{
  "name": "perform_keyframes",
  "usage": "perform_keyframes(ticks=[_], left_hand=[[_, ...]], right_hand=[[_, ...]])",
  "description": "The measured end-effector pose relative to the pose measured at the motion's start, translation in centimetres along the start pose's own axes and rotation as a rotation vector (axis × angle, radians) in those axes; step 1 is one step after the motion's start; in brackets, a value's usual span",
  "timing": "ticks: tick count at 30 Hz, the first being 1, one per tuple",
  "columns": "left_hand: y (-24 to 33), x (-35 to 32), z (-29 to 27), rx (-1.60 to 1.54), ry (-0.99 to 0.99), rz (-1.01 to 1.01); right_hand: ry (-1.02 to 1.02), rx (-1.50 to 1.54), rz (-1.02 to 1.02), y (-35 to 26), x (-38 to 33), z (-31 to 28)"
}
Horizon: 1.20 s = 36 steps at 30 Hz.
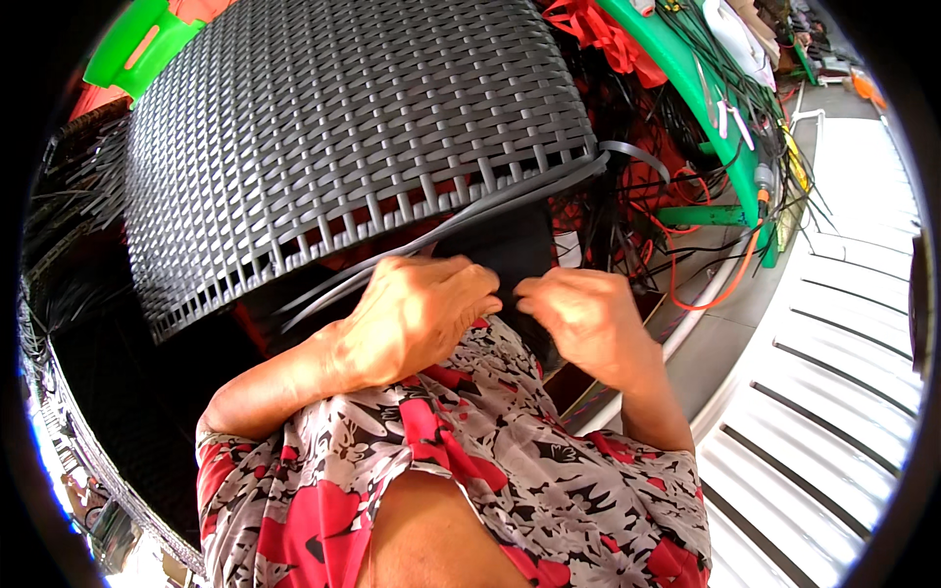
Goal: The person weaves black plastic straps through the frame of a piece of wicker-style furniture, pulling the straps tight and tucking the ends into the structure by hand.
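Observation:
A grey woven wicker panel (363, 113) slopes up in front of me, its near edge an open row of crossing strips. Several long flat grey strips (461, 218) run along that edge, passing just beyond my knuckles. My left hand (417, 309) is closed in front of my body, fingertips pressed together and pointing right. Facing it across a small gap, my right hand (588, 318) is also closed in a pinch. Whatever either set of fingers holds, if anything, is too small or hidden to make out. Dark material lies beneath and beyond the hands.
At the right stands a green table frame (711, 98) draped with dark strips and an orange cord (730, 289). White scissor-like handles (727, 120) lie on it. Farther right is a white slatted surface (823, 363). A green plastic piece (137, 54) sits at the far left.

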State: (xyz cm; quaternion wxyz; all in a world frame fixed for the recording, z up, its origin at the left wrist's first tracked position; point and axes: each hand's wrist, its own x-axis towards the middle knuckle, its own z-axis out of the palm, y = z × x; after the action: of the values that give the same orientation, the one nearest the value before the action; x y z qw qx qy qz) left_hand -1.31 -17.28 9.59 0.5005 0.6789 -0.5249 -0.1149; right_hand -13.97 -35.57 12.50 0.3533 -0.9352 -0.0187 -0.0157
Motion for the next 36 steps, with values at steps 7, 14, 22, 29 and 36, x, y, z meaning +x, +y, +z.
perform_keyframes(ticks=[7,14,22,29,36], left_hand=[[-2.9,4.6,0.5,0.329,0.154,0.136],[-3.0,2.5,9.9,0.336,-0.232,0.206],[-5.2,-0.1,7.2,-0.627,-0.222,-0.13],[-5.4,-2.5,4.0,-1.062,0.151,-0.374],[-6.6,-2.5,6.0,-1.896,-0.124,-0.801]], right_hand=[[0.562,0.086,0.243,0.1,1.0,-7.9],[0.469,0.053,0.269,0.7,6.9,-6.6],[0.29,-0.451,0.241,2.8,7.0,-5.4],[0.164,-0.452,0.308,2.9,6.9,-6.0],[0.049,-0.513,0.301,3.3,8.2,-7.1]])
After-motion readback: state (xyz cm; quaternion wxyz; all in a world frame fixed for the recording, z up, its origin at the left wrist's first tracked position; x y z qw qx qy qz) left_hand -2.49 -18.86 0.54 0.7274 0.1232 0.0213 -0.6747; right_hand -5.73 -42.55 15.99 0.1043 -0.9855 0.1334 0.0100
